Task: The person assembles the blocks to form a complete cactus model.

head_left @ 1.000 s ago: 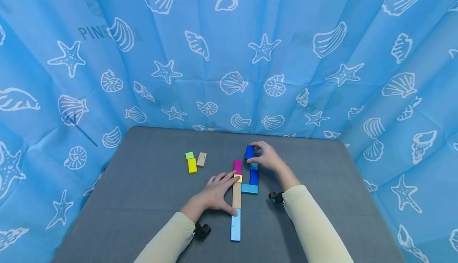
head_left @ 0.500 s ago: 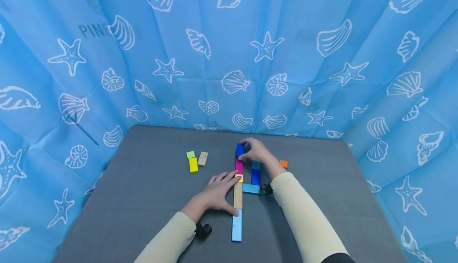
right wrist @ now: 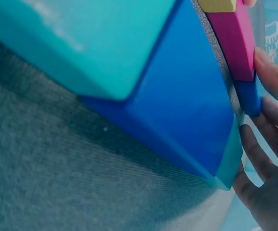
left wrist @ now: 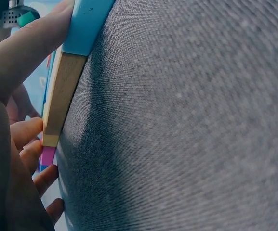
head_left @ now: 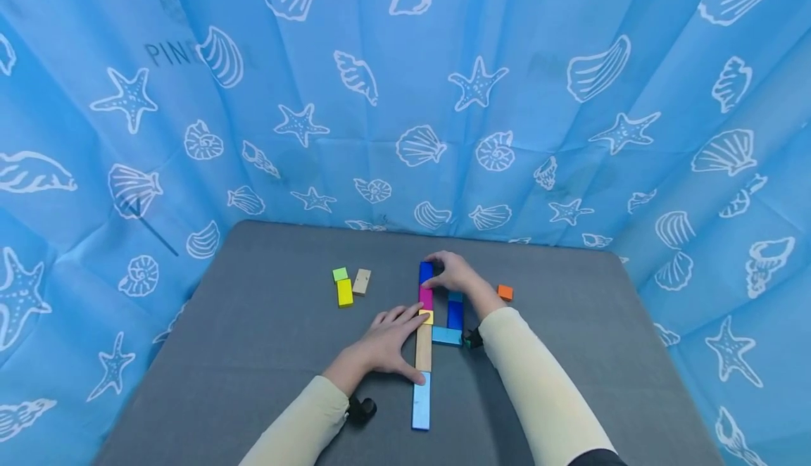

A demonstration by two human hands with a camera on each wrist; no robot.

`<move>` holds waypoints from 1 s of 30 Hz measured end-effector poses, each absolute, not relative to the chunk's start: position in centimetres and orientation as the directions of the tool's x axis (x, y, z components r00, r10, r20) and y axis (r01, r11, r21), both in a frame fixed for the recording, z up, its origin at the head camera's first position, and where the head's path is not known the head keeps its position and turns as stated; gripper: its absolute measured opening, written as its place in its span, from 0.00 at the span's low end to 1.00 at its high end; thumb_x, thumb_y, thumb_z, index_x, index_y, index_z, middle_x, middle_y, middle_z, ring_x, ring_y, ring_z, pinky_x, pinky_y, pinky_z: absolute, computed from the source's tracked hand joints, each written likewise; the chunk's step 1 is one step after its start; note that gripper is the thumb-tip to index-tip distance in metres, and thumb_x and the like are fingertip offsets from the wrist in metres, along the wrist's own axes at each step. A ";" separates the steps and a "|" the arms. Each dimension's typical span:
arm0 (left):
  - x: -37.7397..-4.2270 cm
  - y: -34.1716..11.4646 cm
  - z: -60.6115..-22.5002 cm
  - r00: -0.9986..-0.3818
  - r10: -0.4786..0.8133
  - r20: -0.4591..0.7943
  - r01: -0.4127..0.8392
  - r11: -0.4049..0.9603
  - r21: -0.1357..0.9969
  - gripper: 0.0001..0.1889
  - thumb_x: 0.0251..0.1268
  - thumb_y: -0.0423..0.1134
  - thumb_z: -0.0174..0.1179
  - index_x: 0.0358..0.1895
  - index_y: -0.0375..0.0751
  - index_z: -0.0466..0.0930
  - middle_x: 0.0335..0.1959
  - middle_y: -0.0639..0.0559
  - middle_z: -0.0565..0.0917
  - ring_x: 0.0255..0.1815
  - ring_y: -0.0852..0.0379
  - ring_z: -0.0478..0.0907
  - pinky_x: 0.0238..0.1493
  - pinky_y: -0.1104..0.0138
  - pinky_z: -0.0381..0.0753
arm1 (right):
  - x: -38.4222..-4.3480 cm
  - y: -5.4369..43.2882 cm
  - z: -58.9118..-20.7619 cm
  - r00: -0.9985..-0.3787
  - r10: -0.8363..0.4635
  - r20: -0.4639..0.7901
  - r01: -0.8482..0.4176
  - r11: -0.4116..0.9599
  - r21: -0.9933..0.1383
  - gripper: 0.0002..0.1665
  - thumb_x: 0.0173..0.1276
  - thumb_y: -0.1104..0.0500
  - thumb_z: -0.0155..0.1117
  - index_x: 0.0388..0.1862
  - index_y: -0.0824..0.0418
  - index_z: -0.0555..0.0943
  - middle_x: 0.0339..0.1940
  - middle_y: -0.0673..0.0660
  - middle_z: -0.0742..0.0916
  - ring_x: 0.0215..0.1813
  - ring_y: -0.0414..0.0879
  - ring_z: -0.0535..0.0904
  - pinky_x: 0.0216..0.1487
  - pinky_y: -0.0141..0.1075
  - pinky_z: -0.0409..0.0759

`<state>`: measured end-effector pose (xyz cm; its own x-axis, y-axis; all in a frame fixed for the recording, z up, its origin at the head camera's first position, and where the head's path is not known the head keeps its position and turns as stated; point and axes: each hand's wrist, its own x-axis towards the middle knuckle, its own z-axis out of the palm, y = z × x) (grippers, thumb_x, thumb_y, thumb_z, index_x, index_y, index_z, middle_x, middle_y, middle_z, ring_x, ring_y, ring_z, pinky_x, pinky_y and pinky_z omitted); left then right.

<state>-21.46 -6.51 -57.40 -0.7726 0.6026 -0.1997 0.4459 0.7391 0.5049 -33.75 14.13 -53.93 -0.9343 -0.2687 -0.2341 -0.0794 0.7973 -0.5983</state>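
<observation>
A row of blocks runs away from me in the head view: light blue (head_left: 421,402), plain wood (head_left: 423,350), yellow (head_left: 426,317), pink (head_left: 426,298) and dark blue (head_left: 426,272). My right hand (head_left: 453,274) pinches the dark blue block between thumb and fingers at the row's far end, against the pink one. Spread along the row's left side, my left hand (head_left: 383,348) has its thumb on the light blue block (left wrist: 88,24) and its fingertips by the yellow block. In the right wrist view, the right thumb lies along the pink block (right wrist: 232,43).
A light blue block (head_left: 447,336) juts right from the row, with another dark blue block (head_left: 455,315) and a teal block (head_left: 455,297) beyond it. An orange block (head_left: 505,293) lies farther right. Green (head_left: 340,274), yellow (head_left: 345,293) and wooden (head_left: 362,282) blocks lie left.
My right hand has carried the dark blue block left from above the side branch, then brought it down toward me against the pink block. The left hand stays in place along the row.
</observation>
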 end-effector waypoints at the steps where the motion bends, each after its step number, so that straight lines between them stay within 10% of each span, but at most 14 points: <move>1: -21.5 -6.5 -57.5 -0.772 0.603 -0.200 0.444 0.738 0.508 0.62 0.41 0.77 0.69 0.82 0.61 0.50 0.84 0.57 0.47 0.81 0.44 0.48 0.77 0.40 0.48 | -33.7 14.2 -54.0 -0.934 -0.272 -0.231 -0.083 0.794 -0.602 0.38 0.63 0.49 0.76 0.70 0.55 0.75 0.70 0.64 0.77 0.70 0.61 0.71 0.68 0.59 0.70; 30: -21.1 -6.1 -57.0 -0.786 0.585 -0.200 0.439 0.756 0.486 0.63 0.39 0.77 0.69 0.82 0.62 0.50 0.84 0.58 0.47 0.81 0.46 0.49 0.76 0.42 0.50 | -27.6 21.4 -51.1 -0.982 -0.186 0.020 -0.151 0.730 -0.666 0.26 0.72 0.58 0.66 0.67 0.61 0.77 0.66 0.65 0.80 0.66 0.62 0.76 0.62 0.58 0.76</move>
<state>-21.09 -6.15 -57.05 -0.7862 0.5849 -0.1996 0.4388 0.7558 0.4861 -27.65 21.39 -51.15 -0.9824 -0.1859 0.0196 -0.1514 0.7301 -0.6664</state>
